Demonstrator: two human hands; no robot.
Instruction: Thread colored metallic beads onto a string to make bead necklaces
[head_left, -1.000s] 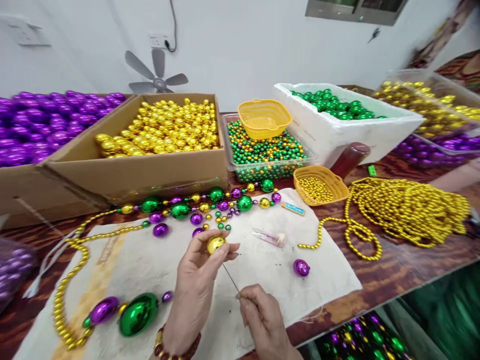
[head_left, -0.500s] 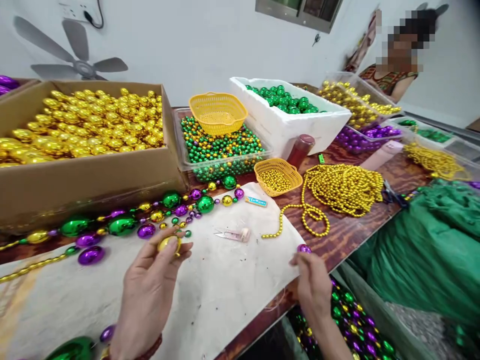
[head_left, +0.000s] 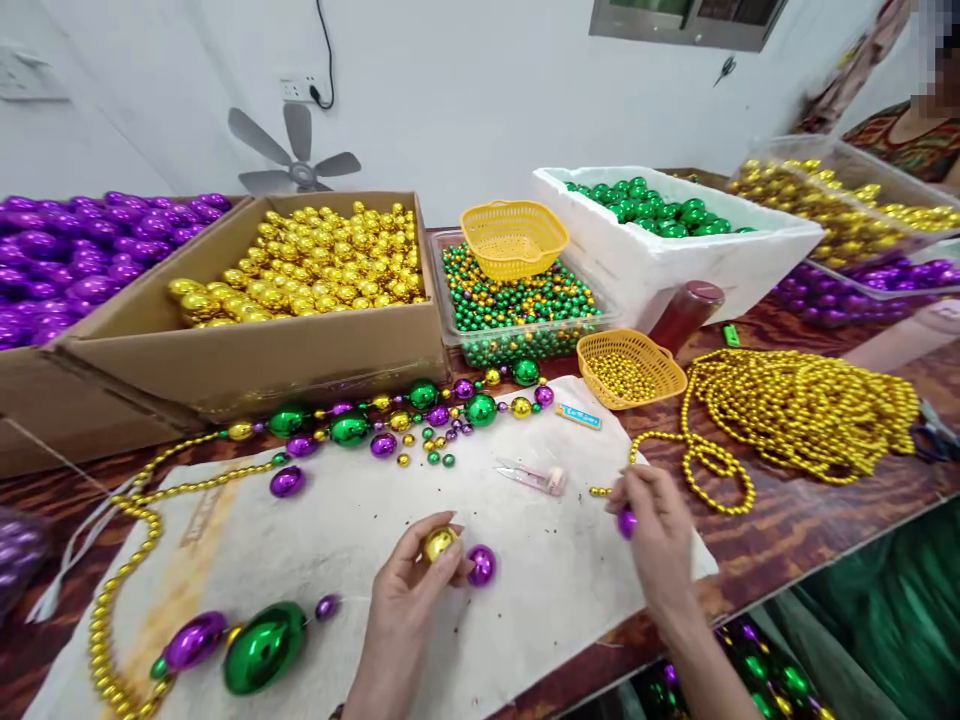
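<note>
- We see the left hand [head_left: 409, 610] at the lower centre of the frame, its fingers closed around a gold bead [head_left: 439, 543].
- A purple bead [head_left: 481, 565] lies on the white cloth [head_left: 345, 530] just beside that gold bead, touching or nearly touching the left fingertips.
- To the right of centre, the right hand [head_left: 656, 535] has its fingers pinched on a small purple bead [head_left: 627, 521], near the cloth's right edge.
- Small snips [head_left: 534, 477] lie on the cloth between the two hands and a little above them.
- At the lower left, a large green bead [head_left: 264, 647] sits strung beside a purple oval bead [head_left: 193, 641].
- On the wooden tabletop [head_left: 810, 520] at the right lies a heap of gold bead strands [head_left: 802, 410].
- At the upper left, a cardboard box [head_left: 255, 350] holds gold beads.
</note>
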